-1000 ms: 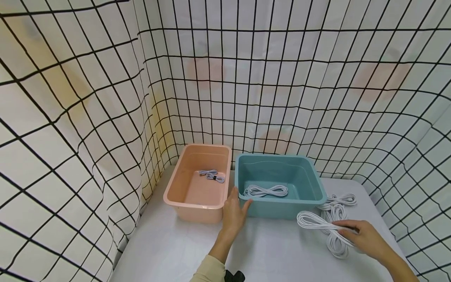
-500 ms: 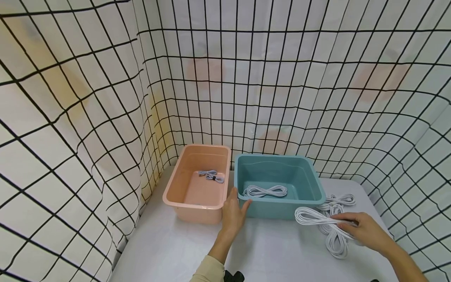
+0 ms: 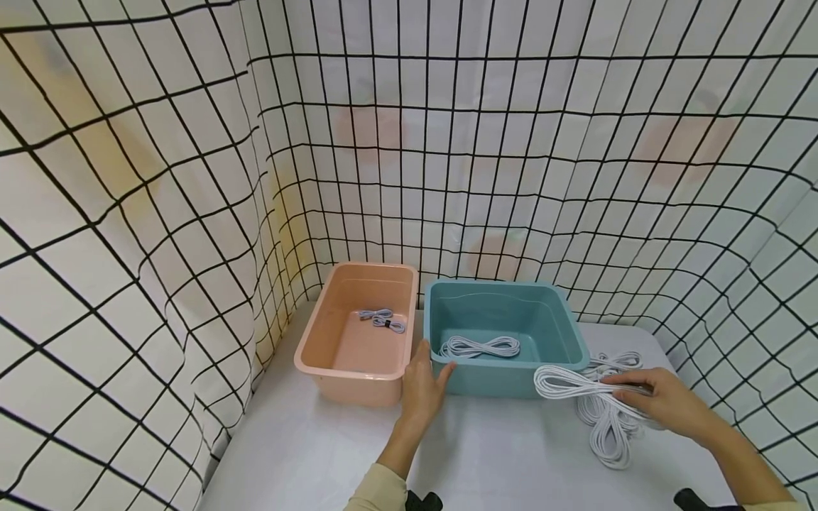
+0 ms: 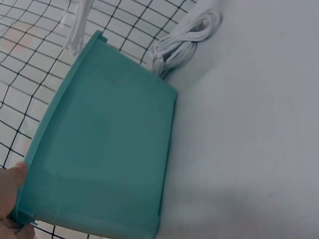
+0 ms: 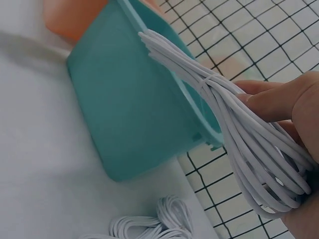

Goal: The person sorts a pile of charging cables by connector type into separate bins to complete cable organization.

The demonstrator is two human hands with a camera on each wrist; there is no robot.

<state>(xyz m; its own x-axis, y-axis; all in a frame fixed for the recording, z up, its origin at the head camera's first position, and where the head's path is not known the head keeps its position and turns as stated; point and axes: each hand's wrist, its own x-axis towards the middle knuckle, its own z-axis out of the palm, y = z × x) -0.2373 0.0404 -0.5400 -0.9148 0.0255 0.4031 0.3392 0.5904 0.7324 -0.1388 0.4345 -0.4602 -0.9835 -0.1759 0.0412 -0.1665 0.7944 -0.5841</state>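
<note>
My right hand (image 3: 639, 399) grips a bundle of white cable (image 3: 565, 383) and holds it off the table beside the front right corner of the teal bin (image 3: 511, 380). In the right wrist view the bundle (image 5: 234, 124) runs under my fingers (image 5: 271, 99), close to the teal bin (image 5: 124, 109). My left hand (image 3: 427, 380) rests against the teal bin's front left corner, fingers straight and thumb on the front wall. One white cable coil (image 3: 481, 346) lies inside the teal bin. A small grey cable (image 3: 383, 319) lies in the pink bin (image 3: 348, 380).
More white cable bundles (image 3: 607, 433) lie on the white table (image 3: 319, 454) right of the teal bin, also seen as white cable bundles (image 4: 187, 40) in the left wrist view. Grid-patterned curtain (image 3: 160, 213) closes in the left, back and right sides.
My right hand has raised the white cable bundle a little and brought it nearer the teal bin's corner. The left hand has stayed on the bin.
</note>
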